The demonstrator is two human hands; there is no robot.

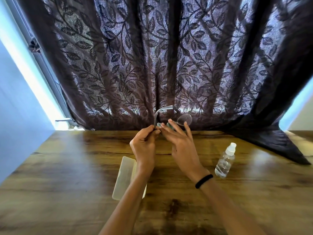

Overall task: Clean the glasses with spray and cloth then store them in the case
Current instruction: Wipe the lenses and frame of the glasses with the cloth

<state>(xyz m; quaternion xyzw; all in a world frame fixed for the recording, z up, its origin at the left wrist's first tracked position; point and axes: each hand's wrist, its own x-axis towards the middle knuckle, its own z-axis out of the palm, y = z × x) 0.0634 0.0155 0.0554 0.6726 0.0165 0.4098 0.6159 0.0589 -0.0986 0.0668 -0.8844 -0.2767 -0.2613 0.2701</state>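
The left hand [144, 145] grips a temple of the glasses [185, 119], held above the table's [67, 167] far edge. The right hand's [182, 145] fingers [175, 128] pinch the green cloth [169, 127] against one lens. The spray bottle [224, 161] stands to the right, and the case [124, 177] lies nearer.

Dark leaf-patterned curtain [152, 56] hanging behind wooden table [67, 175], black wristband [204, 181]

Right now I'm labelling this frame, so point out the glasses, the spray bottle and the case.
glasses [185, 119]: head view, on the clear lens.
spray bottle [223, 162]: head view, on its clear body.
case [124, 177]: head view, on its pale flat lid.
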